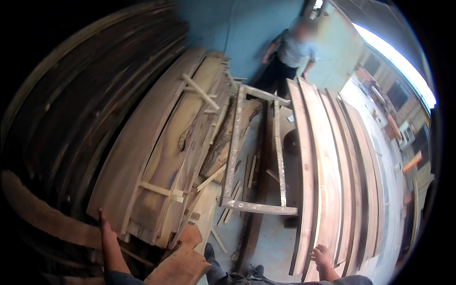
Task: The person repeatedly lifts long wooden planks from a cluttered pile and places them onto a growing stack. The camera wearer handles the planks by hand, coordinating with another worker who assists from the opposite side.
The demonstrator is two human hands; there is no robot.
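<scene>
My left hand (108,231) is at the near end of a wide brown plank (137,128) on the left stack. Its fingers are stretched out along the plank's corner, not wrapped round it. On the right, my right hand (322,255) is over the near part of a pale reddish plank (324,166). Its fingers are bent and slightly apart, with nothing visible between them; whether they touch the wood I cannot tell. At the far end of the right-hand planks stands a person (292,52) in a light shirt, one hand close to the plank ends.
A worn metal frame (259,207) stands between the two stacks. Thin wooden strips (161,189) lie across the left stack, and more lie on the floor. Dark slabs (95,85) lean at far left. A rough-edged slab (180,263) is by my feet. Behind is a blue wall (247,38).
</scene>
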